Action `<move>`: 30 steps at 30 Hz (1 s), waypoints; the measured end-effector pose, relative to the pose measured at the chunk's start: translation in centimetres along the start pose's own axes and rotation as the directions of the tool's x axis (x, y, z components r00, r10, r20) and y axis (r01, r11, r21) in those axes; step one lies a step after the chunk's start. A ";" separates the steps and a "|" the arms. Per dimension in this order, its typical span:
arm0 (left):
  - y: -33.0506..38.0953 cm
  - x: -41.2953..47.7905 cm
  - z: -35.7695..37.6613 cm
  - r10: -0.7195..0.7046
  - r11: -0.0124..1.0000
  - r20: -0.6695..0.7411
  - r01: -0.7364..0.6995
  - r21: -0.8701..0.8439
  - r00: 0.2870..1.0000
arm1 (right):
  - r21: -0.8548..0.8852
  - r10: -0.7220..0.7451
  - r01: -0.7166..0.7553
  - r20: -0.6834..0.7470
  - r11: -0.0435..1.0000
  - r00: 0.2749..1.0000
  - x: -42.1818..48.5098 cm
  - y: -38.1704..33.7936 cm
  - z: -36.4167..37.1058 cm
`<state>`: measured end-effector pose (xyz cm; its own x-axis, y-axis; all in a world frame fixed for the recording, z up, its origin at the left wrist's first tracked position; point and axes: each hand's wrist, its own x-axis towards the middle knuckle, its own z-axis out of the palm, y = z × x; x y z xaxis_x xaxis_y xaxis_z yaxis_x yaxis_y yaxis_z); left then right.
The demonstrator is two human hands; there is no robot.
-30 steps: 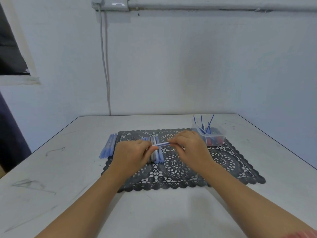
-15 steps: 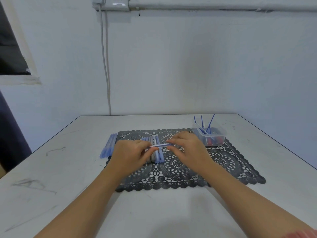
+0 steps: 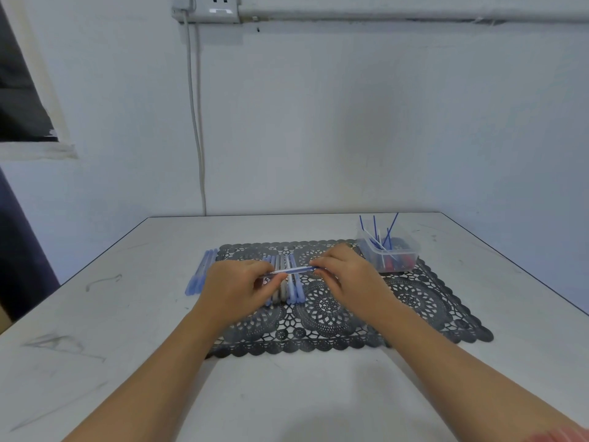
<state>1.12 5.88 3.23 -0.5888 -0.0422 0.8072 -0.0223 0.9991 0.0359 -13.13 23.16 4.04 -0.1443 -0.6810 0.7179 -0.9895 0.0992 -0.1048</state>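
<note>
Two bare forearms reach in from the near edge over the pale, scuffed counter (image 3: 287,397) towards a black lace-pattern mat (image 3: 414,301) that lies flat on it. Above the middle of the mat the left hand (image 3: 236,288) and the right hand (image 3: 350,282) meet, each at one end of a blue-and-white pen (image 3: 293,270) held crosswise and nearly level between them. The left fingers (image 3: 274,278) curl round its left end, and the right fingers (image 3: 322,263) pinch its right end. The ends themselves are hidden, so whether a cap is on cannot be told. Just under the held pen a short row of pens (image 3: 292,291), blue and pale, lies side by side on the mat, pointing away from the person and partly covered by the left hand. Further left, a second group of blue pens (image 3: 200,275) lies along the mat's left edge, half on the counter. At the mat's far right corner stands a clear plastic box (image 3: 393,255) with thin blue refills (image 3: 375,226) sticking up out of it, and what look like red and dark parts lie inside. Behind the counter rises a pale wall, where a cable (image 3: 196,122) runs down from a socket (image 3: 208,9).
</note>
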 end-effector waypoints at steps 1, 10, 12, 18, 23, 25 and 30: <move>0.0 0.0 -0.1 0.000 1.000 -0.002 0.000 0.001 1.000 | -0.025 -0.021 0.021 0.003 0.999 1.000 0.0 0.0 0.0; 0.1 0.2 -0.1 0.007 0.994 -0.059 0.000 0.111 0.998 | -0.039 -0.067 0.068 0.027 0.997 0.997 0.2 0.1 -0.3; -0.1 0.2 0.2 0.005 0.994 -0.069 0.003 0.114 0.998 | -0.028 -0.064 0.065 0.033 0.997 0.997 0.2 0.1 -0.4; -0.2 0.1 0.6 0.007 1.000 -0.044 -0.006 0.029 0.999 | -0.016 -0.097 0.098 0.032 0.995 0.995 0.2 -0.1 -0.5; -0.1 0.0 1.0 -0.042 0.996 -0.022 0.040 -0.074 0.999 | 0.002 -0.094 0.094 0.019 0.996 0.995 0.2 0.1 -0.5; -0.1 0.0 1.2 -0.065 0.990 -0.010 0.063 -0.128 0.998 | 0.010 -0.107 0.107 0.011 0.994 0.994 0.1 0.2 -0.4; 0.0 0.0 1.2 -0.059 0.988 -0.029 0.055 -0.141 0.998 | 0.017 -0.124 0.124 -0.012 0.992 0.992 0.1 0.5 -0.4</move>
<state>0.15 5.87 2.50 -0.5629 -0.1014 0.8202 0.0599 0.9848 0.1629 -13.61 23.43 4.33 -0.0202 -0.6790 0.7338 -0.9997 0.0016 -0.0261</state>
